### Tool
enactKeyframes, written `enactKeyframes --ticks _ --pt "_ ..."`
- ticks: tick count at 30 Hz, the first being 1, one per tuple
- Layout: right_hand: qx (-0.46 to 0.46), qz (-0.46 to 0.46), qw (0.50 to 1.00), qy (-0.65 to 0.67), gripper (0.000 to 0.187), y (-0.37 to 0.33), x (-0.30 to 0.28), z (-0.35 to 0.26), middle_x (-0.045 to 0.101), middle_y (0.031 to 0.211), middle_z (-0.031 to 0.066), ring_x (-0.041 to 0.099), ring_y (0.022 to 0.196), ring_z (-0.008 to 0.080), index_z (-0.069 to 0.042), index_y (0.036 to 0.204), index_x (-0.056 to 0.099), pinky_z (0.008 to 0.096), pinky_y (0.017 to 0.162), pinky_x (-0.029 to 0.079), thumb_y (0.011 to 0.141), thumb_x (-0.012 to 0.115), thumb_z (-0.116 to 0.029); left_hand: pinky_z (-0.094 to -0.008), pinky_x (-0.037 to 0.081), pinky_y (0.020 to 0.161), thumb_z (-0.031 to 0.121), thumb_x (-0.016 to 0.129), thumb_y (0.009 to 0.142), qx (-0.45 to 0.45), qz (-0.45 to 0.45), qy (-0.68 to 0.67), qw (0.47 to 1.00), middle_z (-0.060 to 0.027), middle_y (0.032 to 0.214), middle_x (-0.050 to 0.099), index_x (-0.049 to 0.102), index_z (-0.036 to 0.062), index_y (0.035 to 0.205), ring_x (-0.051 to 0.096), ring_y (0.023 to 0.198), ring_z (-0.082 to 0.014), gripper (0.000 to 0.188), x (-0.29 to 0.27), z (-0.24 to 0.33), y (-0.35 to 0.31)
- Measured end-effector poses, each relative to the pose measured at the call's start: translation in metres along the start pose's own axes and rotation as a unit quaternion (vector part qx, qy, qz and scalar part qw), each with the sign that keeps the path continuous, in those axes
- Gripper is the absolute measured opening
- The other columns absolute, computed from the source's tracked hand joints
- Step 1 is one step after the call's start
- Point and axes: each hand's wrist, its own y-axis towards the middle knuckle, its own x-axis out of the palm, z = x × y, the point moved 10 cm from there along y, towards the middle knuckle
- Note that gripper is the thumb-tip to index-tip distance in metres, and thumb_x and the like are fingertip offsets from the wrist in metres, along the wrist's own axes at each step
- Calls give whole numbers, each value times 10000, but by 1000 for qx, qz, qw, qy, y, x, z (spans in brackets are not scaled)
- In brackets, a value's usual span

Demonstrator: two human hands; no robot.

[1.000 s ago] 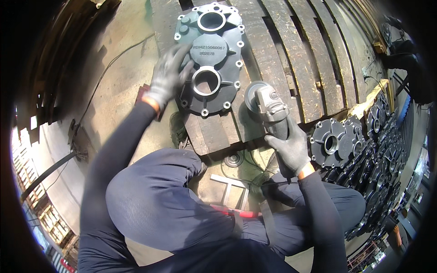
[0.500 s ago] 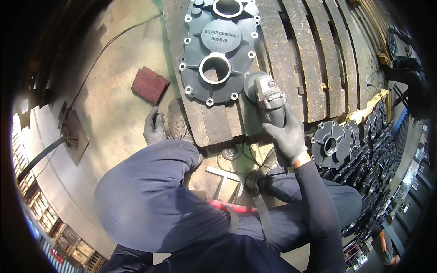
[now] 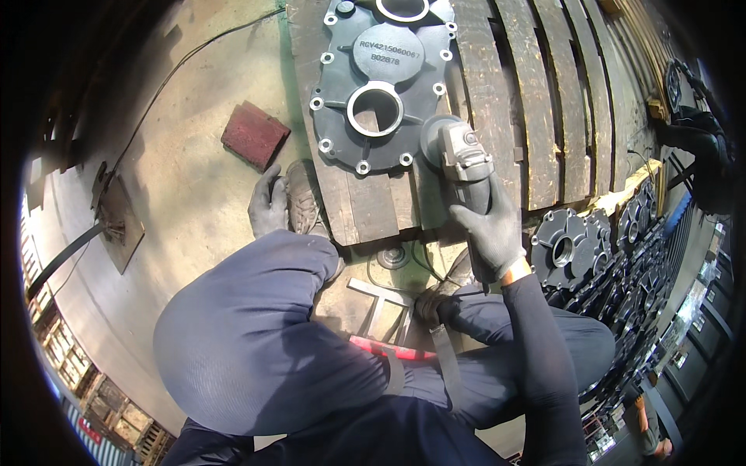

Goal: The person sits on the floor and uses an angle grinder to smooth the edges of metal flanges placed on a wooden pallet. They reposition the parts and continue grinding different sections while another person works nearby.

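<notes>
My gloved right hand (image 3: pixel 494 229) is wrapped round the body of an angle grinder (image 3: pixel 468 159). Its round disc (image 3: pixel 437 140) is beside the lower right edge of a dark grey metal cover casting (image 3: pixel 334 133); whether they touch I cannot tell. The casting lies flat on wooden pallet boards, with round openings and bolt lugs along its rim. Beyond my left knee, my gloved left hand (image 3: pixel 269 205) hangs with its fingers loosely extended and nothing in it. Just past its fingertips a dark red block (image 3: pixel 255 135) rests on the floor.
Slatted pallet boards (image 3: pixel 509 101) spread to the right of the casting. More castings (image 3: pixel 563 247) stand packed in rows at right. A metal-framed seat with a red edge (image 3: pixel 382 299) is between my legs. Cables (image 3: pixel 186 74) cross the floor; another person (image 3: pixel 649 423) is at far lower right.
The whole view has shifted slightly. The grinder's disc sits a little further right of the casting's edge. My left hand remains near the red block, and my right keeps its grip.
</notes>
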Motion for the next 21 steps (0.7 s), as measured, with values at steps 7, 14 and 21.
enactKeyframes --ticks 7,14,21 --pt "-28 7 999 32 701 -4 -1 -14 808 1269 207 783 1129 256 -1 1500 658 409 1007 607 861 877 -187 -349 537 1122 179 710 1125 -2 0 37 999 -167 1373 772 681 -27 1500 723 1255 -222 429 -7 3 -1" --pt "-7 -3 1000 -9 683 -24 -13 2 818 1230 195 787 1111 247 -2 1488 658 404 1000 610 865 884 -165 -342 535 1119 170 699 1129 5 -18 34 999 -162 1386 767 668 -23 1519 720 1246 -202 436 2 16 0" --pt "-41 -31 998 -22 853 -54 12 12 745 1362 265 739 1267 447 -57 1586 568 488 1077 590 821 909 -220 -322 538 1086 144 679 1141 -11 -13 0 1000 -144 1364 765 652 -26 1531 705 1215 -181 427 4 18 -3"
